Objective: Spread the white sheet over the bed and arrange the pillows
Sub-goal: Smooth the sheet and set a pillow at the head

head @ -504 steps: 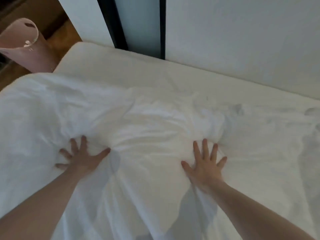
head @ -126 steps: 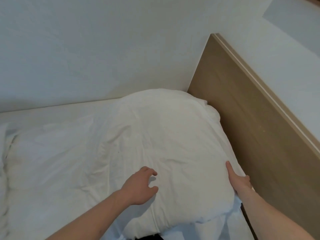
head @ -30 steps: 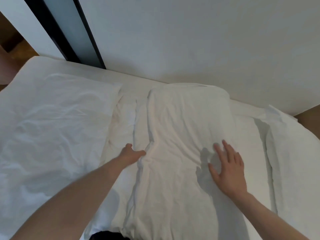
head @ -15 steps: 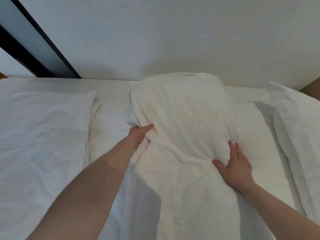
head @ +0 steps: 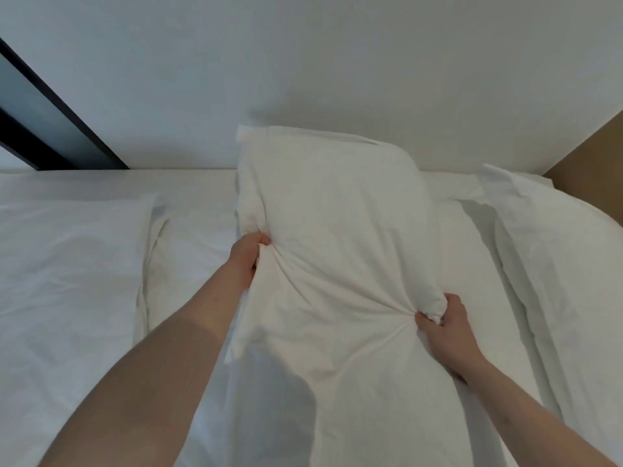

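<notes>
Half a second earlier the middle pillow (head: pixel 333 237) lay flat on the bed, with the left hand (head: pixel 247 259) tucked at its left edge and the right hand (head: pixel 445 326) pressed open against its right side. Now the pillow has been gripped and raised — its far end stands up against the white wall (head: pixel 337 69) at the centre of the frame, and creases fan out from both grips.

The left hand is closed tight on a bunch of the pillow's left edge, the thumb on top and the remaining fingers hidden behind the fabric. The right hand, lower and to the right of centre, is clenched on the pillow's right edge, a knot of cloth bulging above its curled fingers (head: pixel 426 321). The pillow thus spans the space between the two hands, its near end hanging down toward the bottom of the frame.

A second pillow (head: pixel 553 264) is seen at the right edge beside a wooden headboard (head: pixel 596 163). The white sheet (head: pixel 67 257) covers the bed at the left — a dark window frame (head: pixel 50 129) crosses the upper left.
</notes>
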Tool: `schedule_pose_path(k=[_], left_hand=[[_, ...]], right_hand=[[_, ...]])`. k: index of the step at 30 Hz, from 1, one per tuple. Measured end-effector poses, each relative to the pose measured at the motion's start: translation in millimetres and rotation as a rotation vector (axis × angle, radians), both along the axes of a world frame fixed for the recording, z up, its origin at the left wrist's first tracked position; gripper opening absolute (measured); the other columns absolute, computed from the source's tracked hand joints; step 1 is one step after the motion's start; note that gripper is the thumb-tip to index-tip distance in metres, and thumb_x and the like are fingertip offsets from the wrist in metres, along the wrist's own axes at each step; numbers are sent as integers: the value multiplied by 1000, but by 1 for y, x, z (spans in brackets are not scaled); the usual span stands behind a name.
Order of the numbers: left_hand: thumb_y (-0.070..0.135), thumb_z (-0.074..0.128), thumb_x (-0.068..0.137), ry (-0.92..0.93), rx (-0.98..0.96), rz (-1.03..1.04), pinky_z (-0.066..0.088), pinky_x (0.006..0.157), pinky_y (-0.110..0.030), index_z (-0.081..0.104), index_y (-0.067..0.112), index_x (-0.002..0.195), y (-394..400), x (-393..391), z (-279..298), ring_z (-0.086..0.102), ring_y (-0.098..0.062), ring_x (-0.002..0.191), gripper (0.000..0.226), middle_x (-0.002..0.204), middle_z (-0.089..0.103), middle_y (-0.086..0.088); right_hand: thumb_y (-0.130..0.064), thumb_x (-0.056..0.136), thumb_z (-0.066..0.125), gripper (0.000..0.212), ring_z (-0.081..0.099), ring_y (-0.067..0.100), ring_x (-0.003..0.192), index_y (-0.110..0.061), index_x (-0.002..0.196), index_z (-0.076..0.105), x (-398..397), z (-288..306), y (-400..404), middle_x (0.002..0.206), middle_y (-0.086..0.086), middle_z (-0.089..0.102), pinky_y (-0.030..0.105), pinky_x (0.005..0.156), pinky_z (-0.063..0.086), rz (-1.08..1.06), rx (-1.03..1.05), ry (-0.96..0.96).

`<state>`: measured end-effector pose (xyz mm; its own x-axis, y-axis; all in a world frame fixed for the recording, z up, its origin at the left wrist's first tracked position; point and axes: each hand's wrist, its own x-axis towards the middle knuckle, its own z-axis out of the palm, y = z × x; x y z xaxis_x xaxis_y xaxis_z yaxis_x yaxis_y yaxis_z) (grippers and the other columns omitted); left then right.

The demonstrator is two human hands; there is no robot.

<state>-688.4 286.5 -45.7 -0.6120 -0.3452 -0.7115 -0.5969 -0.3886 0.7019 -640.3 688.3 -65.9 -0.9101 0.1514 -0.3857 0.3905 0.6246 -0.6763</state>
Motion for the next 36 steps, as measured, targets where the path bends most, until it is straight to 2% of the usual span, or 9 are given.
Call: schedule_pose_path(k=[5,10,13,16,19,23,26,31,36], left_hand=[[72,75,64,-321,-223,-108,48,108,-46,41,3,149,10,45,-52,60,-34,124,115,142,56,-14],[15,79,71,-288,-415,-422,52,85,-32,60,7,123,27,66,-30,65,-29,108,55,114,68,-9],[-7,57,51,-164,-203,-266,52,72,-36,64,-2,95,25,58,-9,63,-34,90,44,84,65,-13],[-9,53,50,-58,-66,-126,53,69,-34,65,-4,84,24,59,-8,63,-32,84,36,81,65,-15],[23,74,63,-139,-288,-133,55,78,-34,62,8,106,18,94,-33,66,-24,94,46,103,70,-8],[45,87,73,-304,-284,-133,50,101,-39,44,8,141,20,178,-50,62,-26,116,88,130,59,-7],[61,87,64,-355,-171,-238,53,94,-32,61,14,124,28,244,-41,67,-15,105,81,121,69,4],[24,84,78,-381,-71,-516,45,102,-25,49,16,144,68,311,-15,58,-18,122,75,135,59,5],[26,72,70,-394,52,-618,47,109,-36,51,24,145,100,323,-9,57,-19,123,79,136,62,4]], right_hand=[[-30,85,75,49,58,39,105,-11,121,48,-8,-8,-11,119,15,53,50,91,48,40,103,-62],[-29,86,74,56,55,43,111,-7,130,45,-13,-12,-11,126,20,49,48,92,45,52,166,-111],[-27,86,75,60,54,45,115,-6,133,44,-16,-15,-14,130,23,48,50,97,43,32,188,-121],[-26,85,75,62,53,46,117,-5,134,43,-17,-16,-17,131,23,47,51,99,43,7,190,-128],[-27,84,76,60,53,46,117,-6,131,43,-10,-6,-23,130,22,48,53,99,44,-2,191,-88],[-25,84,70,63,45,42,127,-4,137,43,31,14,-33,137,21,46,50,105,38,88,257,310],[-23,80,65,76,33,39,143,-5,148,39,72,31,-43,155,20,34,50,118,28,298,258,508],[-29,86,59,67,26,27,151,-15,150,42,135,46,-69,162,6,30,56,121,19,589,178,431],[-17,91,62,52,39,16,144,-25,141,56,171,49,-102,155,-5,41,41,121,28,768,-19,416]])
